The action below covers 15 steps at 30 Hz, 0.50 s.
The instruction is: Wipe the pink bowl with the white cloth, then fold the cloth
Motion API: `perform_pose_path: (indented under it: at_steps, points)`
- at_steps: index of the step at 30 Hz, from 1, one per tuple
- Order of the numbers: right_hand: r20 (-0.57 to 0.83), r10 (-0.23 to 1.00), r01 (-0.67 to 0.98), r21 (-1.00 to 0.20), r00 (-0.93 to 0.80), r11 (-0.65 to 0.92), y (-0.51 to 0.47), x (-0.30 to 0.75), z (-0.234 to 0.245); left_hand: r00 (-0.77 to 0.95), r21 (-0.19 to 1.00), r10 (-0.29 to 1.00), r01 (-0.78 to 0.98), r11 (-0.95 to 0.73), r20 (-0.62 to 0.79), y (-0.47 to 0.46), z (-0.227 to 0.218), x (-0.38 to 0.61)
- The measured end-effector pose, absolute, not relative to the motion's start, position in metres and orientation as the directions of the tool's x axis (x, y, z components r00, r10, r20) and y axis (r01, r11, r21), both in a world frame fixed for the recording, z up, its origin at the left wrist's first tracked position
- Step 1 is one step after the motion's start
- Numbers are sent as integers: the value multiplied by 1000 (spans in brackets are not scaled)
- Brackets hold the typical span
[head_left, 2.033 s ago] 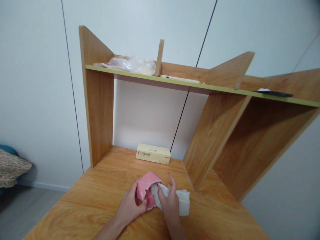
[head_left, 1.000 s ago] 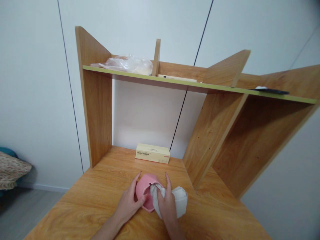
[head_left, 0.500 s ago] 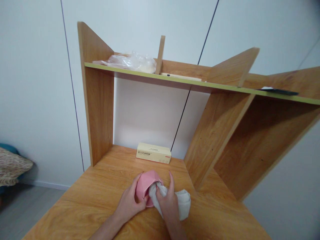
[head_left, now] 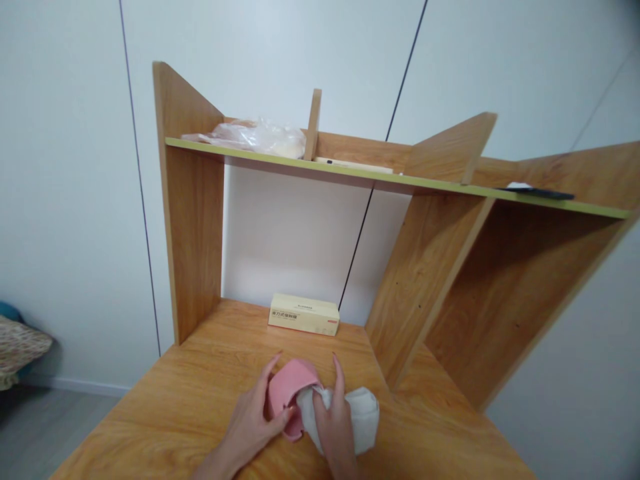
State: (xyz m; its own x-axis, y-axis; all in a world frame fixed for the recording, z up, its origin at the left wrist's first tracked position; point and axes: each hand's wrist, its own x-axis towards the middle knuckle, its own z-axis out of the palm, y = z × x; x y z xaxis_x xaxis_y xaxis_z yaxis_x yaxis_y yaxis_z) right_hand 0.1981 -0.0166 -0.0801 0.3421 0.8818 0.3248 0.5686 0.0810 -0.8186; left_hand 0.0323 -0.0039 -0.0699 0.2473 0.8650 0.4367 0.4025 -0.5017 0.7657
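Observation:
A pink bowl is tipped on its side above the wooden desk, its opening turned towards the right. My left hand grips it from the left, thumb at the near rim and fingers round the outside. In my right hand is a pale grey cloth, pushed against the bowl's opening. The cloth's loose end hangs out to the right of my wrist. The index finger of that hand points up, off the cloth. The bowl's inside is mostly hidden by the cloth and fingers.
A cream box with printed lettering lies behind the bowl, near the wall. Above the desk runs a wooden shelf carrying a clear plastic bag and a flat dark object. Upright panels stand at left and right.
The whole view has shifted, so the shelf and box sit lower in it. My left fingers have spread a little on the bowl. Both hands keep hold of the bowl and cloth.

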Motion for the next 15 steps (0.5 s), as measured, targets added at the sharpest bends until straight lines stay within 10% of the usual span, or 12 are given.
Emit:
perform_pose_path:
  at_steps: [15]
  points:
    - [176,875,569,-812,451,-130,-17,189,-67,148,824,874,293,-485,462,-1,-82,42]
